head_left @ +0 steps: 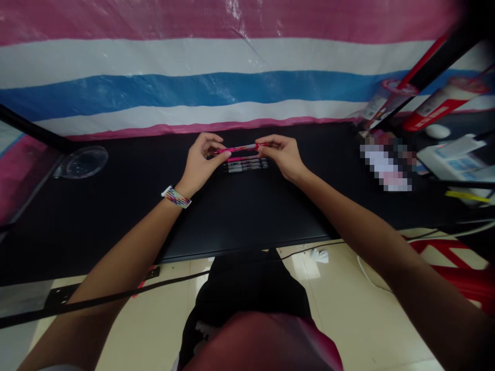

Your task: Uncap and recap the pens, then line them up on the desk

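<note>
A pink pen (247,148) lies level between my two hands, raised slightly above the desk or close to its surface; I cannot tell which. My left hand (204,159) pinches its left end between thumb and fingers. At the other end, the thumb and fingers of my right hand (281,154) are closed on the same pen. Just below it, a second pink pen (243,158) rests on the black desk. Several grey and clear pens (247,166) lie side by side in a row, nearest to me.
A clear round plastic lid or dish (85,162) sits at the left of the desk (240,216). To the right stand drink cups (389,100) with red straws, a white mouse (438,131) and a blurred patch. A striped sheet (193,87) hangs behind.
</note>
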A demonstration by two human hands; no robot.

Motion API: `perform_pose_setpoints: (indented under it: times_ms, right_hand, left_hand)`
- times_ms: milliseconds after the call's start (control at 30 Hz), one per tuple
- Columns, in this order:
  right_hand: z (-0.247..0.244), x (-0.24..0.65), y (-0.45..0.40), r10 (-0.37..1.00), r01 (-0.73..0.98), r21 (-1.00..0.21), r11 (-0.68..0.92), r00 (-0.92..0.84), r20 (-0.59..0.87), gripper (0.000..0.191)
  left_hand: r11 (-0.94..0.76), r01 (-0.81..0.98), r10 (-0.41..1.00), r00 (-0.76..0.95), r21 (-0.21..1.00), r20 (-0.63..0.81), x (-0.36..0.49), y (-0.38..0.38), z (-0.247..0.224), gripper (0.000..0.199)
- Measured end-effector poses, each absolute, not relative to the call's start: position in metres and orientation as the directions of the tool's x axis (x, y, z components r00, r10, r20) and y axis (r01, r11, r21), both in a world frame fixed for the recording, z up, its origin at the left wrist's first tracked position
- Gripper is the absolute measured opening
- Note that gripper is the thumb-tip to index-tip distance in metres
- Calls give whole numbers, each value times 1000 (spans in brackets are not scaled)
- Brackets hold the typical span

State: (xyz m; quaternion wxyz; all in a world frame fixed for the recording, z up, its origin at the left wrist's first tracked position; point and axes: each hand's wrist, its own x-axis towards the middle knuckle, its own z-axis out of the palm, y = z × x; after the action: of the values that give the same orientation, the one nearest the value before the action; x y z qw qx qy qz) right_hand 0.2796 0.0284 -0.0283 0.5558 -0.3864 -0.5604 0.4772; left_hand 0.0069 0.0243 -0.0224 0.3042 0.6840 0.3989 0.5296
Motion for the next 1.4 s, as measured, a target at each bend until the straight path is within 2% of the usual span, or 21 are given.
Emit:
perform_pose_setpoints:
  times_ms: [133,233,367,500,700,833,1000,1167,1400]
  right_hand:
    - [-29,278,27,962,-102,-962,252,-86,261,22]
    - [-30,278,27,964,-109,-964,241,-83,251,20]
    - [-28,278,24,972,-161,-970,185,-117,204,21]
    - [-18,279,19,971,-300,-952,63,-203,128,27]
    - [-2,277,14,916,-458,-853,-252,-397,-58,35]
    - [2,276,10,875,-505,-793,-342,-480,-71,39]
    - [2,274,9,868,-539,-753,-378,-489,-86,34]
    - [-4,270,13,907,-581,-743,-331,-414,-81,27]
    - [-3,268,11,934,-531,-812,-242,-354,-47,36]
  left_hand:
    - [-446,265,894,172,855,413,7,24,-23,30]
    - [-492,272,871,145,827,470,7,22,-21,20]
    - [-517,303,853,102,801,512,8,18,-17,16]
    - [-523,290,849,93,801,520,8,17,-16,17]
    - [-541,250,838,74,803,541,9,19,-17,22]
    - [-565,232,821,70,791,566,10,18,-17,19]
    - [-580,227,812,83,782,578,11,16,-16,17]
    - [-572,218,819,109,790,563,15,12,-14,22]
    - [-523,245,850,90,816,518,16,11,-13,28]
